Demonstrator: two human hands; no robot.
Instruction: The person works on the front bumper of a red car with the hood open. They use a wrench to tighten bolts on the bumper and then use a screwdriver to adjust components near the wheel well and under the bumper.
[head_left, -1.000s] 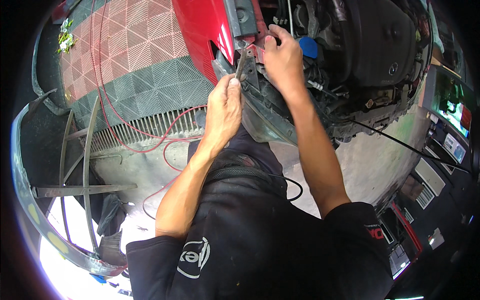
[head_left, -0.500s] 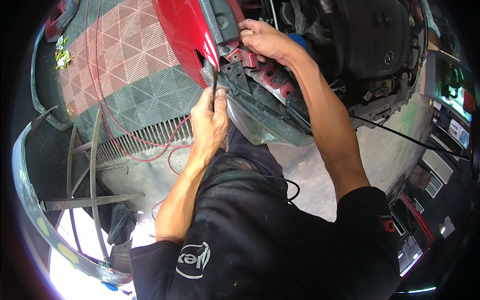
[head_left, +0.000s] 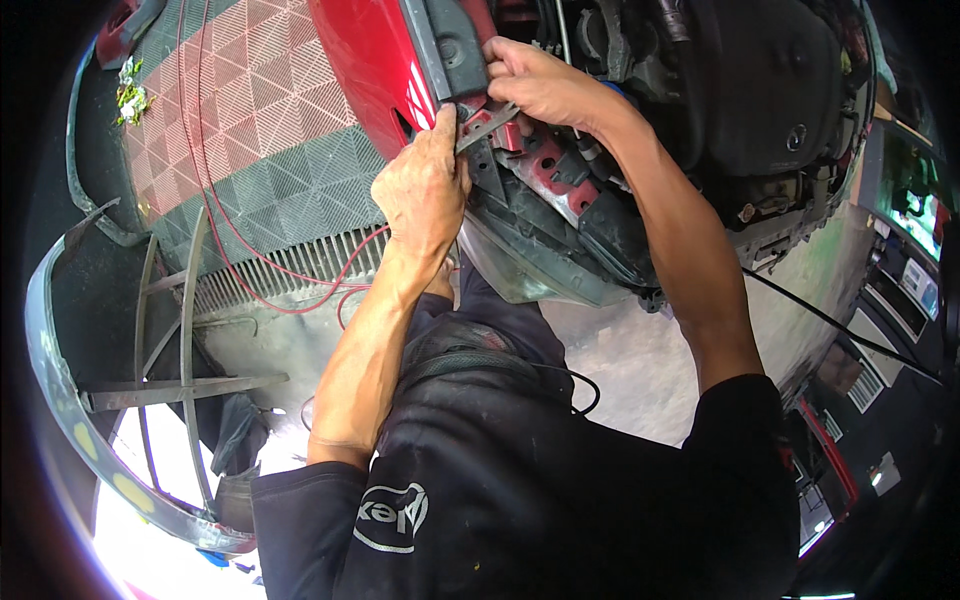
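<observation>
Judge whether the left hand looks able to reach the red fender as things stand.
Probably yes: the left hand is right beside the red fender, nothing visibly blocking it, though it seems to hold a metal tool.

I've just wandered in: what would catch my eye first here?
Probably the glossy red body panel at the top, with the left hand and right hand working at its lower corner. To their right lies the car's exposed engine bay. At far left, a big curved grey panel with yellowish patches stands out.
</observation>
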